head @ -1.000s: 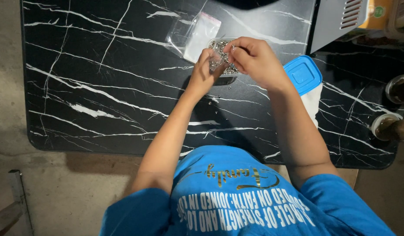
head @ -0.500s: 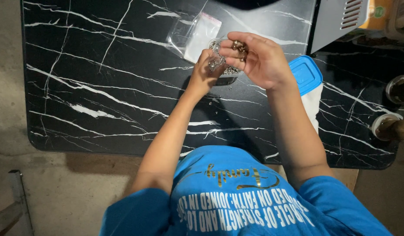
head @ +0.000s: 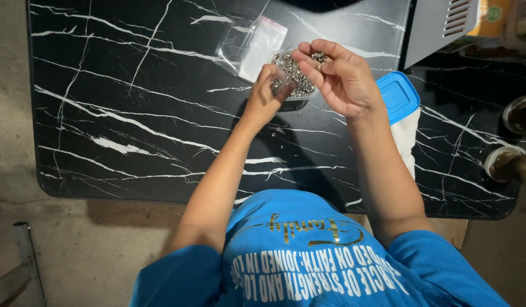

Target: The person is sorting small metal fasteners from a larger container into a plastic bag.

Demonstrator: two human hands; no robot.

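While the black, white-veined table carries everything, its right side holds a white container with a blue lid, and a clear, empty-looking plastic bag lies flat near the far edge. Just beside that bag stands a small clear tub heaped with tiny silvery metal pieces; a few have strayed onto the table by its base. The left hand rests against the tub's near side, its grip curled about something too small to make out. The right hand is raised just over the tub, its grip pinched together on a few of the pieces between thumb and forefingers. Those pieces look hard, smooth and very light, so I judge them apt to slip and scatter; a fingertip pinch on one at a time suits them best, and the light tub wants steadying by its wall.
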